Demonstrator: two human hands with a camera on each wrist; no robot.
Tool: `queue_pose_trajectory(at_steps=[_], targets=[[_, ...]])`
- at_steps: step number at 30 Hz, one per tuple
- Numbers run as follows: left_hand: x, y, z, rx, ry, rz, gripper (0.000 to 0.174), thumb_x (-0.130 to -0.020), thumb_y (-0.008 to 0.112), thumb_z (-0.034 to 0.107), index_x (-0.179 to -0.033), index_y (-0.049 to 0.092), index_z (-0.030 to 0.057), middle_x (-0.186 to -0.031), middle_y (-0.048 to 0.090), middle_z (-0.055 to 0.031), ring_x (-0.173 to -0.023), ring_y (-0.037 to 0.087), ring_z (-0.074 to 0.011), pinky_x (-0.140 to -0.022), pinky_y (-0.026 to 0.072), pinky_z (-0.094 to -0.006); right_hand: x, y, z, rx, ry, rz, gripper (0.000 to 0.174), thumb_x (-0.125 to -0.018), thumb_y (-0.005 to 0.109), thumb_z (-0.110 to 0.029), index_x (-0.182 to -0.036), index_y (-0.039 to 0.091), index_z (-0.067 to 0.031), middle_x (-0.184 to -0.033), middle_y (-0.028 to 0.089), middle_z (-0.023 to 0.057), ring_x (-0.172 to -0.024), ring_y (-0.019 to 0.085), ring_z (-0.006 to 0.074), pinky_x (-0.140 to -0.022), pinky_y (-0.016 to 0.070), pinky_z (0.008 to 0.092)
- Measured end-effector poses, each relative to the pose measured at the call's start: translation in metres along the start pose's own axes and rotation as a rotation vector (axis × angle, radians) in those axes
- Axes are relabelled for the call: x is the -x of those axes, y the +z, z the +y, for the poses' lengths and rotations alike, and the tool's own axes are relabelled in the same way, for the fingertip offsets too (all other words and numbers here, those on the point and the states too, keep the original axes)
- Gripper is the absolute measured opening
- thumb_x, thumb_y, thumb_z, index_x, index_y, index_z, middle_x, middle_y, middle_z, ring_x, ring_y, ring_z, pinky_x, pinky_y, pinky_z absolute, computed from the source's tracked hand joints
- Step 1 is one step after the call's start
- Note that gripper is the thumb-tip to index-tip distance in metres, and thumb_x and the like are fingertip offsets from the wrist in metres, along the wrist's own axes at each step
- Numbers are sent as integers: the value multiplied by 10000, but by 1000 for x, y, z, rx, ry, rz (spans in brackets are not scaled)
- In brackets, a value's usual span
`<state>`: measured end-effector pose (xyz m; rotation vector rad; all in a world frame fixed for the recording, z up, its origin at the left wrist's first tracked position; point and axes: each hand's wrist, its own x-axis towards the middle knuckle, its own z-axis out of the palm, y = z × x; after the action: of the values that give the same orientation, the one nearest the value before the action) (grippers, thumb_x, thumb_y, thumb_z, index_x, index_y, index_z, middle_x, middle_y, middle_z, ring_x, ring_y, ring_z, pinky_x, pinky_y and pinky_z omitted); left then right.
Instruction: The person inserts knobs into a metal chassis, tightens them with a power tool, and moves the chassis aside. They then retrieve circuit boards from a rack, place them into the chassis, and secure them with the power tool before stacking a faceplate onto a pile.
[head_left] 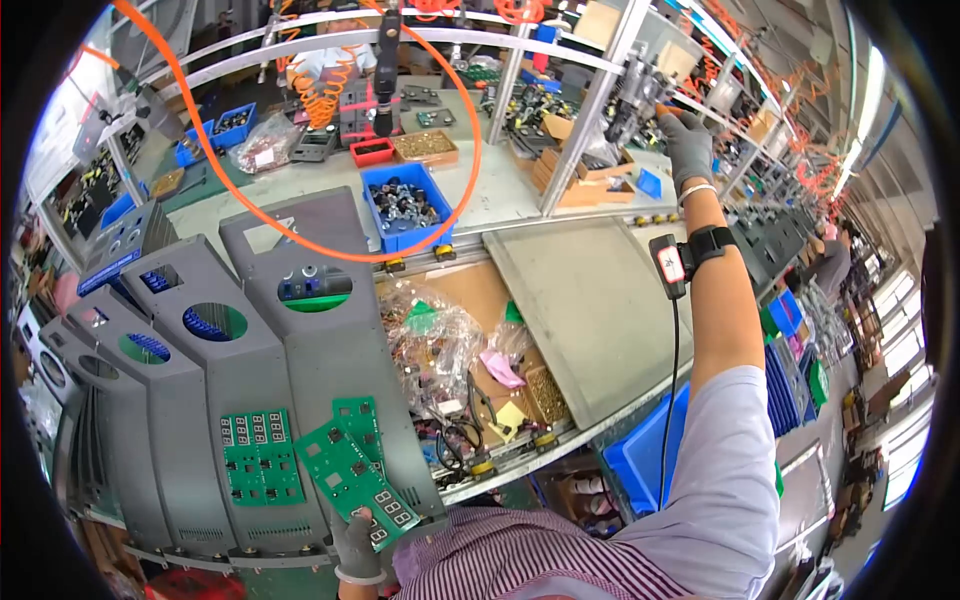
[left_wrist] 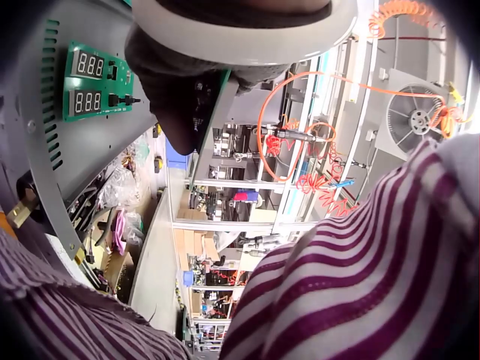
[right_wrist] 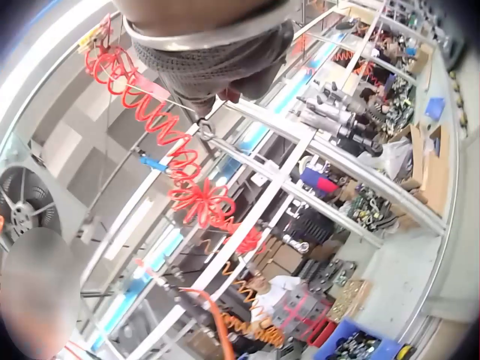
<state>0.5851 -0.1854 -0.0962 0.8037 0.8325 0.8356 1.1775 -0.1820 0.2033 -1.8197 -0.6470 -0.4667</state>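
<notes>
In the head view, my left hand (head_left: 352, 545), in a grey glove, grips the lower end of a green circuit board (head_left: 345, 465) with digit displays. Seen nearly edge-on in the left wrist view, this held board (left_wrist: 214, 124) stands beside the dark gloved fingers. It overlaps a second green board (head_left: 360, 410) in the head view. Further left, green display boards (head_left: 262, 455) lie on a grey panel (head_left: 250, 370). My right hand (head_left: 688, 150), also gloved, is raised at the upper right, beside the metal frame. A metal hook (right_wrist: 204, 129) shows right at its fingers; its grip is partly hidden.
Several grey panels with round cutouts stand in a row at left. A blue bin (head_left: 405, 210) of small parts stands behind them. An orange hose (head_left: 300, 238) loops across the front. Bagged parts (head_left: 430, 330) and a flat grey board (head_left: 590, 310) lie in the middle.
</notes>
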Motion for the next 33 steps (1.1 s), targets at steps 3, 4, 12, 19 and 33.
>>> queue_pose_trajectory(at_steps=[3,4,12,19,33], targets=[[2,8,-6,60,-32,24,419,-776,574,136,-1156,457,2,-964,582,-73,-823,587,-153,-699,497,-281,-18,30,-13,-113,-16,-60,371,-770,649,-393,-944,637,-66,-710,547,-14,-597,479,109,-523,391,266],[1,16,-3,84,-50,24,397,-778,570,116,-1143,465,3,-960,583,-68,-818,587,-148,-699,496,-278,-30,30,-23,-68,34,-150,326,-798,625,-371,-920,633,-69,-705,538,-17,-603,478,109,-519,392,274],[-7,14,-34,230,-158,78,338,-783,541,41,-1117,497,19,-956,585,-41,-825,574,-125,-709,475,-255,41,43,-120,-353,-260,-418,256,-878,539,-224,-1010,589,-11,-712,525,-24,-513,439,19,-455,382,164],[-10,1,-33,176,-149,57,334,-774,516,30,-1106,482,17,-966,581,-63,-820,586,-135,-698,490,-257,86,53,-161,-468,-220,-554,311,-916,480,-215,-1122,520,14,-741,498,-25,-528,413,28,-452,348,169],[13,-14,15,44,-134,-172,352,-818,510,77,-1151,438,-11,-958,596,-98,-814,616,-170,-684,530,-285,103,-15,-163,-744,-160,-570,248,-926,467,-198,-1082,533,-17,-740,523,-8,-545,430,30,-462,366,176]])
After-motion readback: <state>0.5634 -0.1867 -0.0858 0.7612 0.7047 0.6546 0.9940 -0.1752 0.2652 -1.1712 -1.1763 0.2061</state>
